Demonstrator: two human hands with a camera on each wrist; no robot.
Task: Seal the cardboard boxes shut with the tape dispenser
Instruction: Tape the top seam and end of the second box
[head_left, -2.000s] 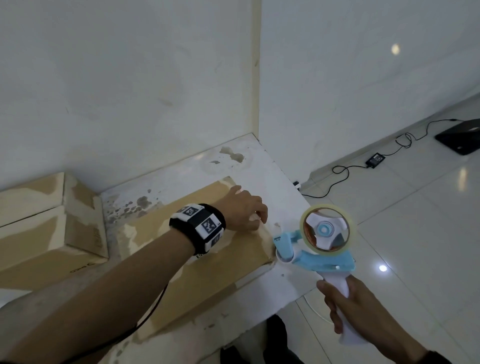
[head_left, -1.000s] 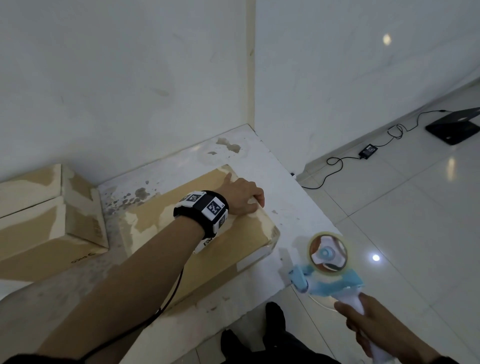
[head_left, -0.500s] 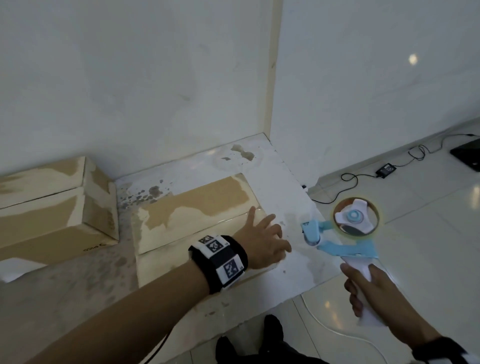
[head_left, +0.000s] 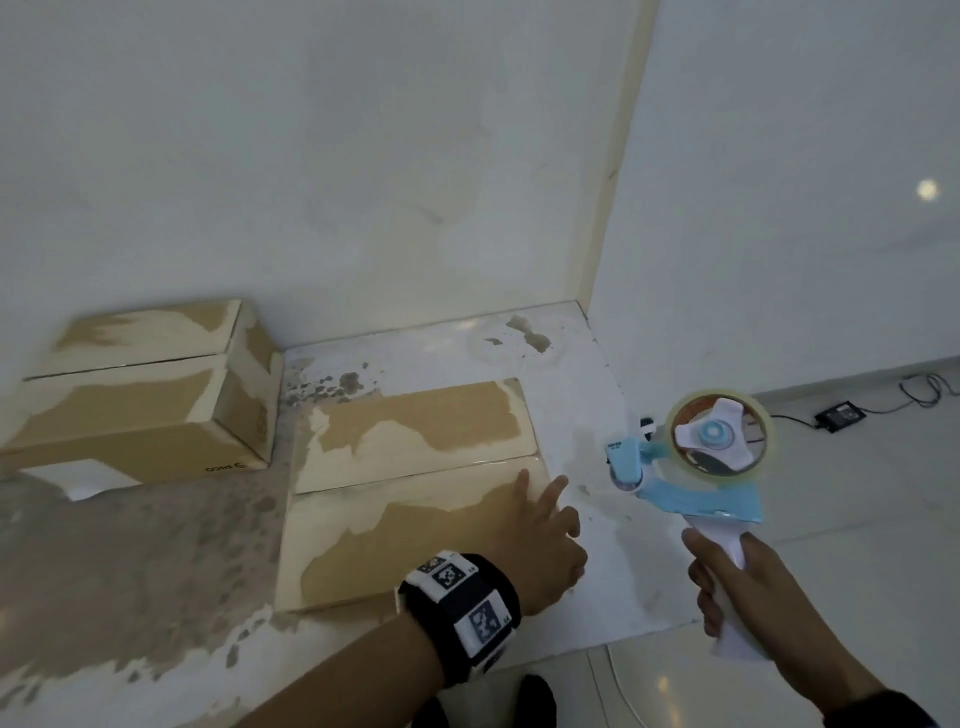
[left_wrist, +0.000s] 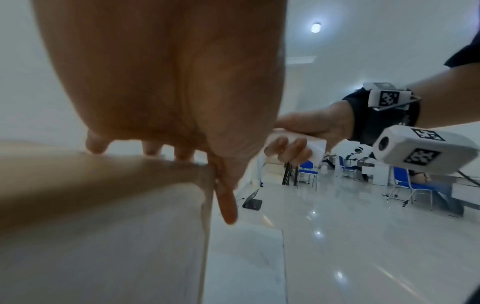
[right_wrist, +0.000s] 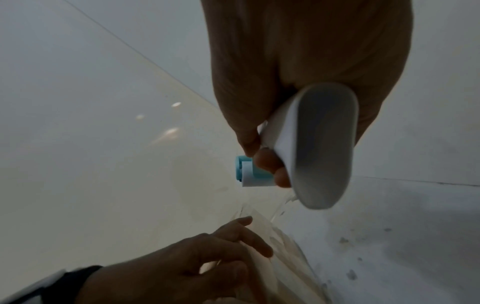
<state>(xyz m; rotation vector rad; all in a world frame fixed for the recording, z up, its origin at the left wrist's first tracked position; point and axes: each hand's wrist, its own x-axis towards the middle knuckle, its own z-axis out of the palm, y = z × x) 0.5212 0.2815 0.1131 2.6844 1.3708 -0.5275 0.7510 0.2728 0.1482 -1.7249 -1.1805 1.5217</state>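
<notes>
The left hand (head_left: 540, 551) lies on the right end of the near flat brown cardboard box (head_left: 395, 535), fingers (head_left: 522, 493) straight and a little spread, their tips reaching toward the seam between the two top flaps. The left wrist view shows the palm down on the cardboard with the thumb hanging over the box's end edge. It grasps nothing; it only presses.

The right hand (head_left: 748, 587) is clenched round the white handle of the blue-and-white tape dispenser (head_left: 701, 467), all fingers wrapped about the grip, as the right wrist view confirms. The dispenser hangs in the air just off the right edge of the white, stained platform (head_left: 597, 415), apart from the box. Its handle runs upward and away from the hand, the roll of clear tape (head_left: 722, 441) sits on top with its flat face turned up toward the head camera, and the blue nose with its roller points left toward the box end.

The near box lies with its long axis running left to right, flaps closed, its surface patchy brown and pale with a glossy sheen. I cannot tell whether tape already covers the seam. A second, taller cardboard box (head_left: 140, 395) stands against the wall at the left, well apart from both hands, flaps closed, with a white label on its front.
</notes>
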